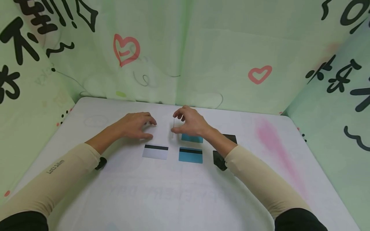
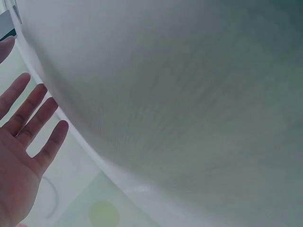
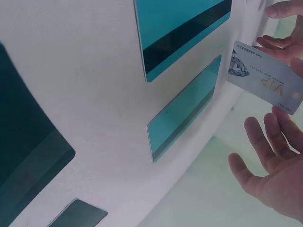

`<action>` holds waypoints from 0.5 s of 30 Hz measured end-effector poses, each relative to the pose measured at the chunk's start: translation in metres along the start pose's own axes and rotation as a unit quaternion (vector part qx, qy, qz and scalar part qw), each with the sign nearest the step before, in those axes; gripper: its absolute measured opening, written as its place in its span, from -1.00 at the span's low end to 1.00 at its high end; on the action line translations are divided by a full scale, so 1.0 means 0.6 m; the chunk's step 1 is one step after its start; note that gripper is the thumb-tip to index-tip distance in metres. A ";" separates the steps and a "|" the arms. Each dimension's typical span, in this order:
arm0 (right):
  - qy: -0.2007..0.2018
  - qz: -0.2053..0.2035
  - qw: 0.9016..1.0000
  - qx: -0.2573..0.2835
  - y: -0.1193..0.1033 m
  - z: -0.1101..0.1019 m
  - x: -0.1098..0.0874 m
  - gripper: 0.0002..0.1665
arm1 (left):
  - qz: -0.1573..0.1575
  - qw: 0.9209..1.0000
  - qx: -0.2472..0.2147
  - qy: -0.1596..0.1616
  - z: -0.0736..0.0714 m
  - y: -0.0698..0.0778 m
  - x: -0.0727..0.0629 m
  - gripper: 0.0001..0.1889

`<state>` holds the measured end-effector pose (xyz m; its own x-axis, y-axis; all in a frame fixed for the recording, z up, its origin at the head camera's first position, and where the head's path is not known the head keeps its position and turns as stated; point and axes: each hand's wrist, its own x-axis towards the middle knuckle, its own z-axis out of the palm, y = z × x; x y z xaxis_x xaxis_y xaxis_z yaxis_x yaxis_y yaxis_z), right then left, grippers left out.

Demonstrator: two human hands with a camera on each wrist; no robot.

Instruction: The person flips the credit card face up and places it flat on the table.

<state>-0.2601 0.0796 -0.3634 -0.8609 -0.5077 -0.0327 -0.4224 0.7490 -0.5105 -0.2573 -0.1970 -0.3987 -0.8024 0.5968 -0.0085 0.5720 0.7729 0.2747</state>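
My right hand (image 1: 192, 122) pinches a silver VIP card (image 3: 265, 78) between thumb and fingertips. In the head view this card stands upright, almost edge-on, above the white table. To its left, my left hand (image 1: 135, 125) hovers low with relaxed, spread fingers and holds nothing; its open palm (image 2: 19, 165) shows in the left wrist view. Nearer me lies another silver card (image 1: 155, 154) with a black stripe. Beside that is a blue striped card (image 1: 190, 157), and a second blue card (image 1: 192, 139) lies behind it, partly hidden by my right hand.
Two dark cards (image 1: 230, 138) lie to the right, partly covered by my right forearm. A small black device (image 1: 101, 163) shows under my left wrist. Green fabric walls (image 1: 219, 57) with drawn hearts and black writing rise behind the table (image 1: 138, 199) and at both sides.
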 end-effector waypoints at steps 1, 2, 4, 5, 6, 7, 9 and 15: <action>0.000 0.000 1.000 0.001 0.000 0.001 0.001 -0.33 | 0.000 1.000 0.000 0.000 0.000 0.000 0.000 -0.51; 0.000 0.001 1.000 0.001 0.000 0.003 0.001 -0.33 | 0.000 1.000 -0.001 -0.001 0.000 0.000 0.000 -0.51; 0.000 0.003 1.000 0.001 0.000 0.005 0.002 -0.34 | -0.001 1.000 -0.002 -0.002 0.000 0.000 0.000 -0.51; -0.001 0.004 1.000 0.001 0.000 0.006 0.002 -0.34 | -0.002 1.000 -0.003 -0.003 0.000 -0.001 0.000 -0.51; -0.002 0.005 1.000 -0.001 0.000 0.006 0.002 -0.34 | -0.002 1.000 -0.003 -0.003 0.001 -0.001 0.000 -0.51; -0.003 0.005 1.000 -0.002 0.000 0.007 0.002 -0.34 | -0.003 1.000 -0.004 -0.004 0.000 -0.001 0.000 -0.51; -0.006 0.006 1.000 -0.003 0.001 0.009 0.002 -0.34 | -0.004 1.000 -0.004 -0.005 0.000 -0.001 -0.001 -0.51; -0.009 0.009 1.000 -0.006 0.003 0.014 0.003 -0.35 | -0.004 1.000 -0.008 -0.004 0.000 -0.003 -0.002 -0.52</action>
<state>-0.2597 0.0764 -0.3717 -0.8631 -0.5016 -0.0583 -0.4097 0.7630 -0.4999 -0.2573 -0.1992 -0.3992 -0.8054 0.5925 -0.0180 0.5630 0.7742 0.2893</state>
